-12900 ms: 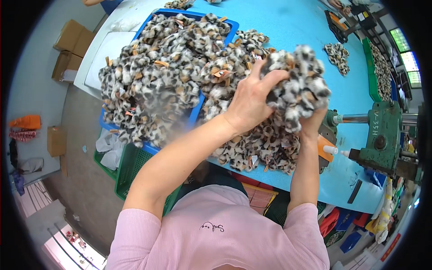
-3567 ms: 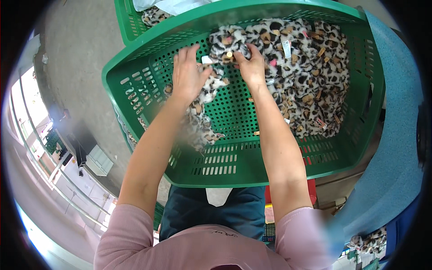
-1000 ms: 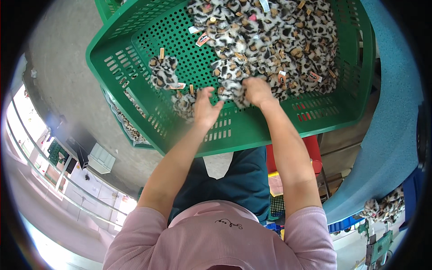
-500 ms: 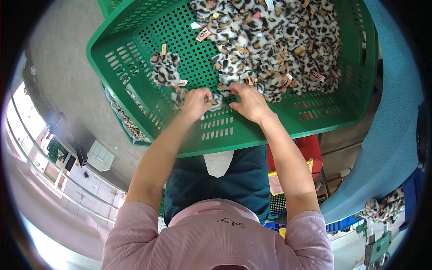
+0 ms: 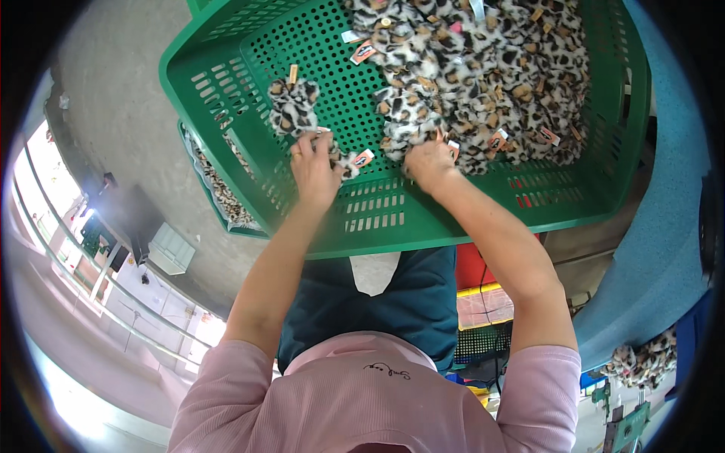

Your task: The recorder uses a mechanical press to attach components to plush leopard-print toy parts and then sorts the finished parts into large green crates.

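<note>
Left hand [image 5: 313,172] palm down, fingers bent over a plush [image 5: 346,161] inside the crate [image 5: 362,245]; grip can't be told. Right hand [image 5: 430,166] curled at the near edge of the pile [image 5: 491,83], fingertips hidden, hold unclear. Second plush [image 5: 293,107] just beyond left hand. Crate's near wall below both wrists. Blue table [image 5: 664,189] right.

The basket [image 5: 427,220] is smooth plastic, the pieces [image 5: 491,83] fluffy plush.

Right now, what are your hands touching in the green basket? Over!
Left hand on a furry spotted piece. Right hand at the edge of the big spotted pile, grip hidden. Forearms over basket's near rim.
</note>
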Demonstrator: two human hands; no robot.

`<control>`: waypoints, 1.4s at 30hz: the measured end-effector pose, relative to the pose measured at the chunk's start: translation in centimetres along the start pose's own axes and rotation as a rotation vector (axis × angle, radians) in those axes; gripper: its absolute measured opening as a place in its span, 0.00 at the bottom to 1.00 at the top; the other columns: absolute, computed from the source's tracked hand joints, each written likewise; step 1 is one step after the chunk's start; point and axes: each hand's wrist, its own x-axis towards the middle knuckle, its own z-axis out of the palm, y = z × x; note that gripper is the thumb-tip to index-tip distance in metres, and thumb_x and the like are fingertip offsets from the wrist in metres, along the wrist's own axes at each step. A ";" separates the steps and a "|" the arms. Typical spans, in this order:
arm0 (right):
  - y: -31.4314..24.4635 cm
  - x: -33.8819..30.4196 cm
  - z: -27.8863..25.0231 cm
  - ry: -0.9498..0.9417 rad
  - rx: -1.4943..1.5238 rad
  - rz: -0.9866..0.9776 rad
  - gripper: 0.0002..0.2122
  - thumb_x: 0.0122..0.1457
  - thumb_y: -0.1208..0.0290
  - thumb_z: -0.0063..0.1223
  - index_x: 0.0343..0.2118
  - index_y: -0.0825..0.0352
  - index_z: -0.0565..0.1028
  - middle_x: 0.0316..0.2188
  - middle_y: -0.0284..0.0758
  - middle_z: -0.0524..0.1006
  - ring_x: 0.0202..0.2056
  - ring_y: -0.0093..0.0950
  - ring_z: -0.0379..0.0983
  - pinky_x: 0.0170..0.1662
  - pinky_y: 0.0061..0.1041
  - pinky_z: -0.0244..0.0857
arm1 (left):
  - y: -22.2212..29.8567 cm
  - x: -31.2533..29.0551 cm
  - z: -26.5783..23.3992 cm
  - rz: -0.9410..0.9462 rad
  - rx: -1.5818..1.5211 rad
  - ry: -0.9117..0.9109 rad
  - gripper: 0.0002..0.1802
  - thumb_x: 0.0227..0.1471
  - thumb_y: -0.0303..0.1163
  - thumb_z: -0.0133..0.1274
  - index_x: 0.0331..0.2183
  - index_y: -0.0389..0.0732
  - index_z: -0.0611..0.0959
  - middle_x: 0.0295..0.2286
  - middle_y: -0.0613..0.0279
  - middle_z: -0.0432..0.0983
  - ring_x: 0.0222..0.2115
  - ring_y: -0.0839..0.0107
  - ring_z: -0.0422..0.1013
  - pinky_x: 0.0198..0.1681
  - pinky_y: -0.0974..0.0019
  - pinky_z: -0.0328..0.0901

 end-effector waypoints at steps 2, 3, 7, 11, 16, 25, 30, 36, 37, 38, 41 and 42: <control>0.3 0.4 -1.7 -0.024 0.081 -0.007 0.08 0.44 0.74 0.50 0.30 0.63 0.76 0.29 0.36 0.77 0.29 0.31 0.75 0.23 0.32 0.68 | -2.3 -0.2 1.0 -0.158 0.053 -0.113 0.38 0.27 0.27 0.64 0.45 0.47 0.67 0.38 0.57 0.63 0.39 0.55 0.63 0.41 0.57 0.61; 0.3 0.3 -0.5 0.073 0.063 0.024 0.09 0.45 0.74 0.50 0.31 0.64 0.74 0.29 0.36 0.76 0.29 0.31 0.75 0.22 0.33 0.68 | -2.6 -0.2 1.5 -0.176 0.044 -0.175 0.35 0.28 0.26 0.63 0.43 0.46 0.68 0.37 0.56 0.65 0.38 0.54 0.64 0.40 0.57 0.62; -1.0 -2.5 0.0 0.328 0.068 0.093 0.10 0.48 0.73 0.47 0.35 0.67 0.71 0.37 0.38 0.70 0.37 0.32 0.70 0.34 0.31 0.66 | -3.9 -0.3 2.0 -0.023 -0.221 -0.270 0.29 0.30 0.20 0.60 0.39 0.42 0.69 0.31 0.53 0.70 0.31 0.53 0.69 0.35 0.58 0.65; 0.1 -8.5 -3.5 0.698 0.553 0.036 0.16 0.42 0.78 0.53 0.38 0.68 0.69 0.38 0.39 0.69 0.40 0.37 0.66 0.40 0.31 0.63 | -4.0 2.7 -1.2 -0.040 -0.230 0.083 0.18 0.26 0.20 0.60 0.28 0.38 0.76 0.32 0.53 0.68 0.33 0.54 0.67 0.36 0.60 0.63; 2.0 -17.7 -3.1 0.700 1.048 0.215 0.14 0.44 0.80 0.54 0.36 0.71 0.70 0.31 0.42 0.72 0.31 0.37 0.72 0.34 0.30 0.66 | -5.6 7.8 -2.2 0.081 -0.170 0.224 0.18 0.28 0.24 0.60 0.30 0.37 0.79 0.45 0.50 0.61 0.44 0.54 0.60 0.48 0.59 0.58; 6.4 -34.4 -2.9 1.149 0.911 0.425 0.05 0.45 0.82 0.52 0.27 0.70 0.72 0.23 0.39 0.73 0.26 0.33 0.72 0.28 0.26 0.66 | -9.1 17.9 -5.5 0.096 -0.372 -0.067 0.23 0.37 0.23 0.56 0.40 0.32 0.73 0.39 0.53 0.68 0.40 0.66 0.65 0.45 0.67 0.59; 7.2 -46.2 -5.0 1.530 0.463 0.660 0.08 0.43 0.89 0.47 0.27 0.70 0.69 0.21 0.39 0.71 0.23 0.30 0.67 0.30 0.25 0.63 | -7.4 20.6 -8.9 0.138 -0.236 0.017 0.28 0.40 0.33 0.56 0.44 0.31 0.71 0.49 0.54 0.60 0.48 0.63 0.60 0.51 0.66 0.54; 8.9 -52.4 1.1 1.701 0.498 1.195 0.30 0.39 0.71 0.60 0.48 0.66 0.60 0.52 0.39 0.57 0.53 0.33 0.54 0.53 0.31 0.50 | -8.6 14.1 -9.6 -0.284 -0.822 -0.131 0.20 0.44 0.27 0.53 0.42 0.32 0.73 0.38 0.61 0.71 0.36 0.71 0.68 0.41 0.69 0.62; 9.8 -52.4 2.0 1.544 0.453 1.252 0.40 0.33 0.63 0.66 0.52 0.65 0.58 0.55 0.41 0.53 0.57 0.37 0.48 0.56 0.35 0.47 | -8.4 12.7 -9.4 -0.353 -0.892 -0.119 0.18 0.43 0.25 0.52 0.41 0.33 0.73 0.37 0.61 0.72 0.36 0.71 0.69 0.40 0.69 0.64; 11.0 -52.1 2.8 1.459 0.372 1.179 0.44 0.30 0.61 0.67 0.54 0.63 0.55 0.56 0.43 0.51 0.58 0.39 0.45 0.57 0.37 0.44 | -8.4 11.6 -9.4 -0.314 -0.914 -0.158 0.17 0.42 0.23 0.51 0.39 0.33 0.74 0.36 0.61 0.72 0.35 0.70 0.69 0.39 0.68 0.64; 14.1 -49.9 3.9 1.273 0.251 1.177 0.43 0.24 0.69 0.65 0.52 0.64 0.61 0.54 0.47 0.54 0.56 0.45 0.48 0.56 0.41 0.45 | -6.2 8.3 -10.8 -0.337 -0.895 -0.193 0.16 0.41 0.21 0.51 0.37 0.34 0.74 0.31 0.62 0.73 0.31 0.73 0.69 0.35 0.70 0.64; 14.4 -49.2 4.3 1.272 0.159 1.137 0.38 0.30 0.75 0.54 0.53 0.63 0.60 0.54 0.46 0.56 0.56 0.44 0.49 0.58 0.37 0.43 | -6.4 7.6 -11.4 -0.344 -0.801 -0.160 0.15 0.41 0.22 0.51 0.36 0.34 0.75 0.31 0.62 0.73 0.30 0.73 0.69 0.35 0.70 0.65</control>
